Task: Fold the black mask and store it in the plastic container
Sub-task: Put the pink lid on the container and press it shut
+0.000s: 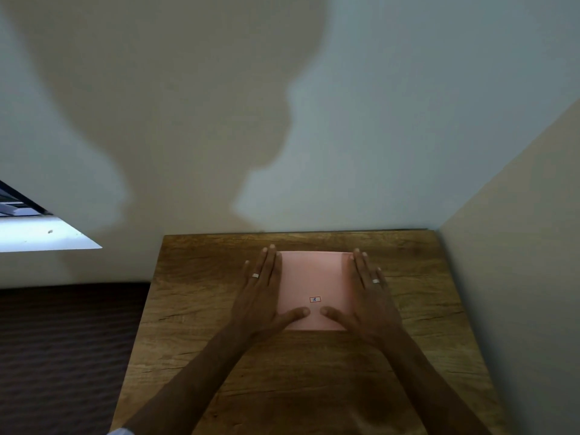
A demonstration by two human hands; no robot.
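A pale pink sheet (314, 277) with a small red-framed label lies flat on the wooden table (194, 309). My left hand (263, 293) rests palm down along the sheet's left edge, fingers straight and thumb on its lower part. My right hand (367, 296) lies the same way along the right edge, its thumb nearly meeting the left one. Each hand wears a ring. No black mask and no plastic container is in view.
The table stands in a corner, with a wall (345, 120) behind it and another wall (518, 246) to the right. A dark ribbed surface (62, 356) lies left of the table. A bright window sill (40, 237) shows at far left.
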